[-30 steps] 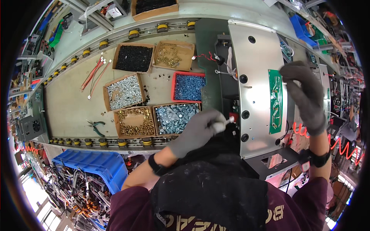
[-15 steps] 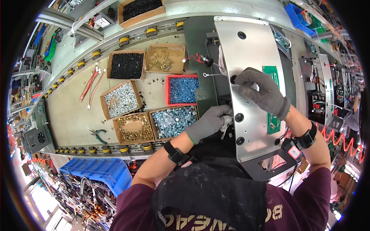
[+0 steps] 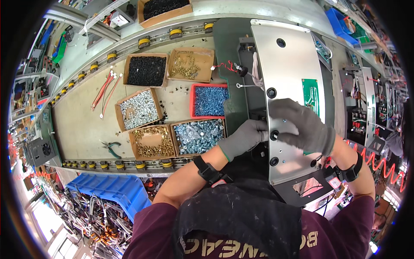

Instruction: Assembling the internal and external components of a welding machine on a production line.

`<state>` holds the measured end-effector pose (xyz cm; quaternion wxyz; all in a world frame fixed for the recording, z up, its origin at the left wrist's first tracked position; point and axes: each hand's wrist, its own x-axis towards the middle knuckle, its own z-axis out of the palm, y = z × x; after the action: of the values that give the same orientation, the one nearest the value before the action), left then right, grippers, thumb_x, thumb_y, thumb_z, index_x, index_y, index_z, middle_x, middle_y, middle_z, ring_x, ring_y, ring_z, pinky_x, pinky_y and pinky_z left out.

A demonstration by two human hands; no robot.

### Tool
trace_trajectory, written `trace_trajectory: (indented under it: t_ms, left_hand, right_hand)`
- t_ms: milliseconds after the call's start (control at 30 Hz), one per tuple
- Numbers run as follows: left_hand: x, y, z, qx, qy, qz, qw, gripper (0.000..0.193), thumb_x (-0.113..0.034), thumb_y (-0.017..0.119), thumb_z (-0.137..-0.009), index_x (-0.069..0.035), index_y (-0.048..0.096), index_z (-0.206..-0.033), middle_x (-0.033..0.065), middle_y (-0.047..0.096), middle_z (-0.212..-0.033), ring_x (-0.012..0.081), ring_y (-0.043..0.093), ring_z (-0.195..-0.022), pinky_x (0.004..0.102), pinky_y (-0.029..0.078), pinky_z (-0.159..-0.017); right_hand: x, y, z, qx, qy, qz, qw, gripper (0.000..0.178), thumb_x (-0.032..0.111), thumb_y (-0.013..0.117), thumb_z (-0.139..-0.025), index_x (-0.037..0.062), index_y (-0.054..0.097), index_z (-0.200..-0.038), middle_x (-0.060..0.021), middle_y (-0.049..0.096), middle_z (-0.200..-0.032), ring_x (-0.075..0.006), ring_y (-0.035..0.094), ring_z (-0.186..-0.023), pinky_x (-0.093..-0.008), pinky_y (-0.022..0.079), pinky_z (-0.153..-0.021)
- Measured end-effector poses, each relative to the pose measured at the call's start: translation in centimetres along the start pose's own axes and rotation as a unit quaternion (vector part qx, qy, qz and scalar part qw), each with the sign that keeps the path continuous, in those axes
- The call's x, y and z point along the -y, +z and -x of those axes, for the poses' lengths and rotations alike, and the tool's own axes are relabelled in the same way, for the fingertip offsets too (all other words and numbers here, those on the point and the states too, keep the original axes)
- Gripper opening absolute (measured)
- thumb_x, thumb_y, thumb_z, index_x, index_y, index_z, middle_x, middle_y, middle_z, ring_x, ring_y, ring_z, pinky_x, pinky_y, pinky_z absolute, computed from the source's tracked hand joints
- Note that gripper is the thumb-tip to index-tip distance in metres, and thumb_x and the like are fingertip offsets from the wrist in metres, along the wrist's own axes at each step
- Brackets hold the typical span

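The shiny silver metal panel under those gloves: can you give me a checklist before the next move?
1. Right grey-gloved hand at the shiny silver metal panel: ok, fingertips by a round black grommet.
2. Left grey-gloved hand at the panel's left edge: ok.
3. What the left hand grips: cannot tell, fingertips hidden.
4. Rectangular green circuit board uncovered: not ok, right hand partly hides it.
5. Green-handled metal pliers clear of the panel: ok, lying beyond the screw boxes.

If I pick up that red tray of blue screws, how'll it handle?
The red tray will probably feel heavy for its size, being piled with blue screws. Tilting it may spill them, since they lie loose.
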<state>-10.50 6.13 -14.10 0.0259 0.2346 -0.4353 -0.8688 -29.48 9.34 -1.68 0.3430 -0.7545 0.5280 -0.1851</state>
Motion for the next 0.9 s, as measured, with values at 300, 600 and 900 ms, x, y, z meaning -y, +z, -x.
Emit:
trace_trajectory:
  t_ms: [300, 600, 900]
  left_hand:
    - [-2.2, -1.2, 0.8, 0.028, -0.020, -0.102, 0.994, 0.034, -0.002, 0.067, -0.082, -0.001, 0.065, -0.116, 0.0097, 0.071, -0.102, 0.0205, 0.066, -0.090, 0.0317, 0.052, -0.081]
    - [-7.2, -17.5, 1.8, -0.181, 0.003, -0.228, 0.957, 0.030, -0.027, 0.064, -0.090, -0.007, 0.069, -0.112, 0.0127, 0.072, -0.103, 0.0254, 0.069, -0.096, 0.0349, 0.052, -0.087]
    - [-17.4, -19.9, -20.5, 0.003, 0.178, -0.283, 0.943, 0.047, -0.043, 0.056, -0.097, -0.011, 0.059, -0.132, 0.0122, 0.065, -0.123, 0.0230, 0.061, -0.113, 0.0349, 0.048, -0.093]
  right_hand:
    - [0.6, 1.1, 0.6, 0.211, -0.157, 0.318, 0.911, 0.017, 0.021, 0.057, -0.082, 0.0120, 0.064, -0.094, -0.0070, 0.062, -0.104, -0.0254, 0.060, -0.101, -0.0359, 0.050, -0.084]
    - [-1.3, -9.6, -1.4, -0.301, 0.143, -0.083, 0.939, 0.024, -0.002, 0.064, -0.084, 0.0011, 0.058, -0.107, -0.0085, 0.063, -0.097, -0.0194, 0.062, -0.085, -0.0324, 0.050, -0.074]
    - [-8.4, -2.9, 0.2, -0.088, 0.111, 0.285, 0.948, 0.057, 0.052, 0.060, -0.086, 0.0117, 0.057, -0.127, -0.0208, 0.048, -0.133, -0.0435, 0.046, -0.122, -0.0559, 0.037, -0.102]
